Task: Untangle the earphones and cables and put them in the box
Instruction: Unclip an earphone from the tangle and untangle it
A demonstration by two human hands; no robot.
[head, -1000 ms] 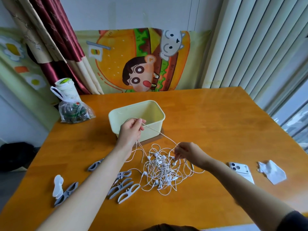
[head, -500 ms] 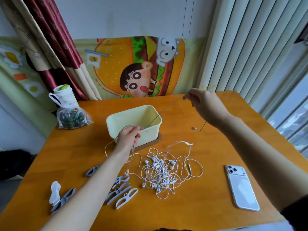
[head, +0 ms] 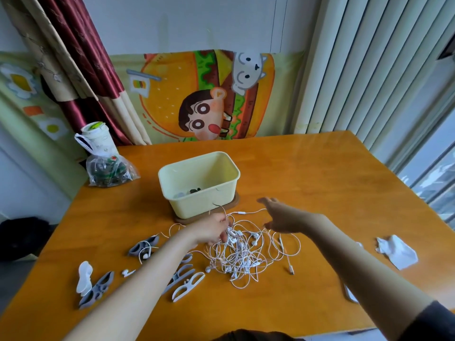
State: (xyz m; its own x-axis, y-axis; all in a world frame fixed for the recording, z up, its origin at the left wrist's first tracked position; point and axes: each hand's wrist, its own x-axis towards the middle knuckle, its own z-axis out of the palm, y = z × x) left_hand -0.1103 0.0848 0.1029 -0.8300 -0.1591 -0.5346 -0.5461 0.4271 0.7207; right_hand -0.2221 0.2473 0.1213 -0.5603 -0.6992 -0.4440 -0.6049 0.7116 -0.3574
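A tangle of white earphones and cables (head: pixel 242 257) lies on the wooden table in front of the pale yellow box (head: pixel 235 174). The box stands on a brown wooden base, and a few small dark and pale items lie in its bottom. My left hand (head: pixel 211 231) is at the pile's upper left edge, its fingers curled round white cable, with a loop rising above the knuckles. My right hand (head: pixel 278 215) hovers blurred over the pile's upper right, fingers spread. A cable with an inline remote (head: pixel 242 212) runs between the two hands.
Several grey and white clips (head: pixel 183 279) lie front left, some under my left forearm. A plastic bag with a cup (head: pixel 105 168) stands back left. Crumpled white paper (head: pixel 396 252) lies right. A phone corner (head: pixel 349 295) shows under my right forearm.
My right hand has dropped from high beside the box to just over the pile, and the cable it stretched taut is slack. My left hand moved from the box front down to the pile.
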